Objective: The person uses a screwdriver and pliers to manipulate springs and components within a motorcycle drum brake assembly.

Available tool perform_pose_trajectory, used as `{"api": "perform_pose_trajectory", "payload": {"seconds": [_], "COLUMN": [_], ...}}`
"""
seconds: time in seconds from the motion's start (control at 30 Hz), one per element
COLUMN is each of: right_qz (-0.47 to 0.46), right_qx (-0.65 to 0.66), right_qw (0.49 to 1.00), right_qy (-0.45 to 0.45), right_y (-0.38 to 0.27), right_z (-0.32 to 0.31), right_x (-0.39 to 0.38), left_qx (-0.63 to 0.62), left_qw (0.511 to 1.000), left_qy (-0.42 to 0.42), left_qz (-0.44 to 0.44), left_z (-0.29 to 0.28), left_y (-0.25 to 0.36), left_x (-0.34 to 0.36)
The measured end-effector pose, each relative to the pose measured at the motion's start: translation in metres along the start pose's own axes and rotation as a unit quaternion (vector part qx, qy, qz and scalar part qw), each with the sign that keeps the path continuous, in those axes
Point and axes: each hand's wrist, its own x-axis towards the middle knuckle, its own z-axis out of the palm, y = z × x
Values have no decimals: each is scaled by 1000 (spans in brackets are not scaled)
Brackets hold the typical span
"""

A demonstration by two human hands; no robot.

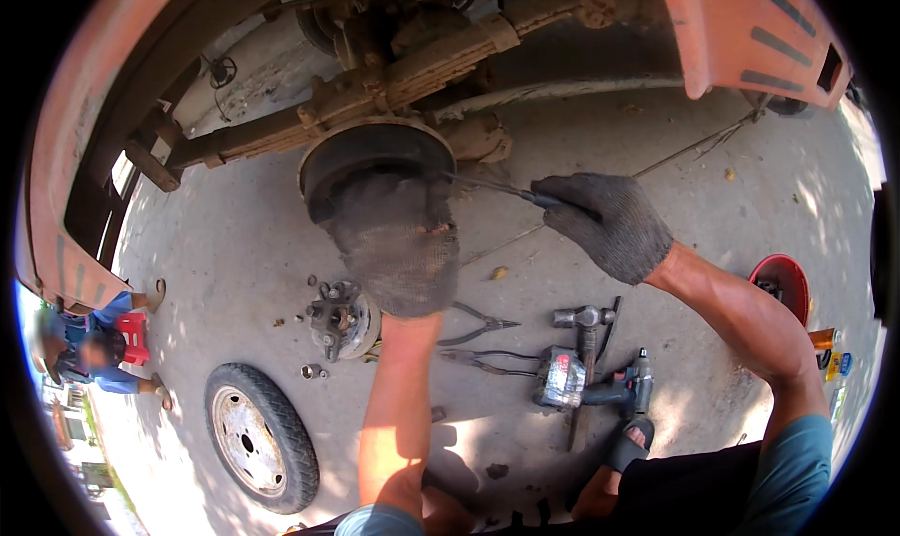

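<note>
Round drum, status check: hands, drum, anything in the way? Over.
Left hand gloved, at the drum; its grip hidden. Right hand gripping a thin tool, shaft reaching the drum's right edge. Left hand hiding part of the drum.

We're getting strong daylight here, and glare is bleaching the concrete floor (173, 466) at lower left. Speckled sun is breaking through the shade at right, while a dark shadow (457, 452) is falling at lower middle. Up top, the leaf spring (427, 75) is sitting in dimness; the left hand (398, 245) is blending into the murky drum (375, 147). We're seeing orange bodywork (80, 86) bending toward the black fisheye rim, with the hammer (587, 319) showing fairly crisp.
</note>
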Motion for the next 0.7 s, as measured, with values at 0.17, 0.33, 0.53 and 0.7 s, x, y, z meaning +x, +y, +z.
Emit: {"api": "perform_pose_trajectory", "payload": {"seconds": [0.17,0.33,0.53,0.7], "right_qz": [3,30,-16,-33], "right_qx": [-2,42,3,-35], "right_qw": [1000,999,999,999], "right_qy": [-9,-12,-29,-17], "right_y": [-1,4,-18,-4], "right_z": [2,10,12,-6], "right_x": [2,2,40,23], "left_qx": [-33,24,32,39], "left_qw": [998,999,998,997], "left_qy": [-51,-30,-18,16], "left_qz": [-12,36,48,67], "left_z": [6,6,-8,-6], "left_y": [-25,-12,-10,-2], "left_x": [-12,-7,-2,9]}}
